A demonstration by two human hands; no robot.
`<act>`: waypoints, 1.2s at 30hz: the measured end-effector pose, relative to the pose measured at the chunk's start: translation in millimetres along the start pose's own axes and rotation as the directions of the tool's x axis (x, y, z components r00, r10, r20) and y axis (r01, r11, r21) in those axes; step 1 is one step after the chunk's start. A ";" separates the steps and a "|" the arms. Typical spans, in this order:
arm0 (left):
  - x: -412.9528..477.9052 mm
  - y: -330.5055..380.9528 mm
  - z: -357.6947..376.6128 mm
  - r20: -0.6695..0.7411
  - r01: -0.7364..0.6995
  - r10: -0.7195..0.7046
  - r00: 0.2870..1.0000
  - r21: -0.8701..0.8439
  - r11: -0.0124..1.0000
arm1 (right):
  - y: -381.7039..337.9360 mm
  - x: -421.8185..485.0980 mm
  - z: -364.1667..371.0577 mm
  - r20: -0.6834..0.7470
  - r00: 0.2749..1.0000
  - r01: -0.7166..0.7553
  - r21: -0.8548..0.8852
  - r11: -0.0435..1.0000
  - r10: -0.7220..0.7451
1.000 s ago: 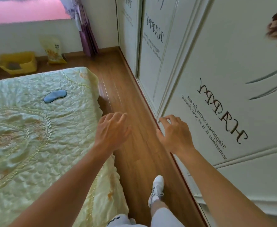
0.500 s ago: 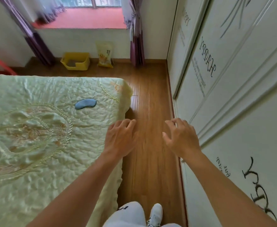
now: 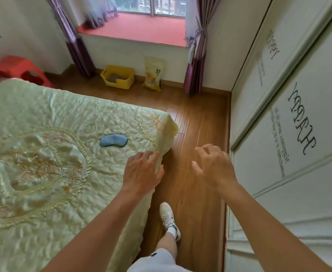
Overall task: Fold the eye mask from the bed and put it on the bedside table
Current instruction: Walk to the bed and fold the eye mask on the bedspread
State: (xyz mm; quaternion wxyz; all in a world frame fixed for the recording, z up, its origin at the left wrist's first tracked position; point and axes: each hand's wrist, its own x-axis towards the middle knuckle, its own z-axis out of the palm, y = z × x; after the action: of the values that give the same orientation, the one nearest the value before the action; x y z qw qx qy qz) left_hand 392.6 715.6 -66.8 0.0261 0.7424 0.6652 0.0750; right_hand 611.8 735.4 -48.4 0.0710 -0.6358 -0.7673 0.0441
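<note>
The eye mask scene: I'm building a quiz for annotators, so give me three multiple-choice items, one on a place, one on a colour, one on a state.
1. Where does the eye mask lie?
A. on the floor
B. on the bed, near its far corner
C. in the yellow bin

2. What colour is the eye mask?
A. blue
B. red
C. white

3. What are the hands doing?
A. both grip the mask
B. the right holds the mask
C. both are open and empty

Answers:
1 B: it rests on the quilted bedspread.
2 A: it shows blue against the pale green cover.
3 C: left hand and right hand have spread fingers, short of the mask.
</note>
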 end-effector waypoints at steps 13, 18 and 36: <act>227.8 -101.5 7.4 0.003 0.188 -0.188 0.982 -0.033 0.982 | -46.0 288.1 19.4 0.093 0.972 0.215 0.027 0.976 -0.216; 250.7 -151.7 21.0 -0.019 0.375 -0.377 0.926 -0.057 0.925 | -79.7 364.8 38.5 0.165 0.910 0.381 0.036 0.924 -0.381; 305.3 -223.0 64.0 0.081 0.928 -0.926 0.369 0.028 0.372 | -202.1 606.3 145.1 0.325 0.315 0.883 0.245 0.401 -0.892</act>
State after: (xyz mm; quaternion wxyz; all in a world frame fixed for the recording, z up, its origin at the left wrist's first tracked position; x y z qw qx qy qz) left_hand 214.2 1047.5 -137.5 0.0995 0.2442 0.9643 0.0239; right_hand 281.9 1296.1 -127.5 -0.0708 -0.0857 -0.9843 0.1374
